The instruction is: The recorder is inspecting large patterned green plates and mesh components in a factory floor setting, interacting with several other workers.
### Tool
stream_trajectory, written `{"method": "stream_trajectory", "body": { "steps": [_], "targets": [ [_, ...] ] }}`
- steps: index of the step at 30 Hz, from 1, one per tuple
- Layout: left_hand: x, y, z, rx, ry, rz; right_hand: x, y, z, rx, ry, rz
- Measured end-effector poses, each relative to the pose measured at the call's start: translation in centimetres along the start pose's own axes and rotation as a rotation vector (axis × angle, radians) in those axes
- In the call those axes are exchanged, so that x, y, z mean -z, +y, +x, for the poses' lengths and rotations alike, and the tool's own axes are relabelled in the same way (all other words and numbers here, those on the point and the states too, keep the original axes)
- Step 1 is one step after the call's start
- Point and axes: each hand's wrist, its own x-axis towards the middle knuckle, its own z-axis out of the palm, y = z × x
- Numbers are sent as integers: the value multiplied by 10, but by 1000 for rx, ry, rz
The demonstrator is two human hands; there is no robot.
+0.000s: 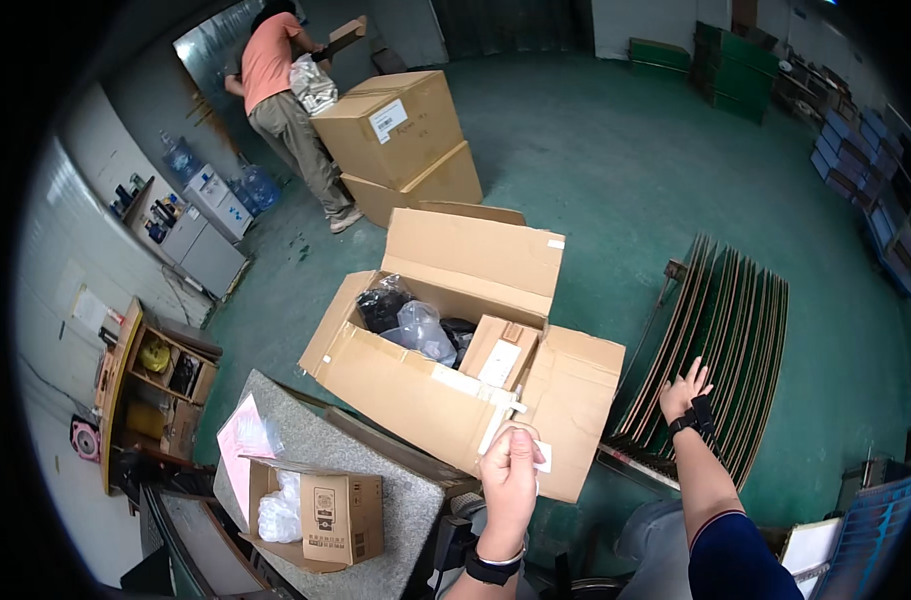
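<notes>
My left hand (508, 478) is closed in front of the large open cardboard box (405, 375). A small white flat piece (544, 457) sticks out of its grip, and I cannot tell whether it is paper or a label. In the large box lie clear and dark plastic bags (420, 330) and a smaller brown carton (499, 355) with a white label. My right hand (686, 392) is stretched out to the right with its fingers apart. It is over a rack of thin upright green boards with brown edges (740, 350); whether it touches them is unclear.
A small open carton (343, 520) with plastic inside and a pink sheet (240, 445) rest on a grey table (405, 540). Two stacked cartons (415, 125) stand farther back, with a person (275, 95) bending beside them. Water bottles (260, 187) and a shelf (200, 385) are at left.
</notes>
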Motion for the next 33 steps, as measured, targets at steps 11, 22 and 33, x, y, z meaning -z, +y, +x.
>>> {"method": "stream_trajectory", "body": {
  "steps": [11, 22, 33],
  "targets": [
    [3, -4, 1, -100, -156, -32, 151, 18, -11, 148, 251, 486],
    [21, -10, -5, 57, -241, -159, 419, 158, -239, -10, 246, 1454],
    [0, 8, -43, 603, -496, -673, 367, 174, -284, 331, -20, 1610]
  ]
}}
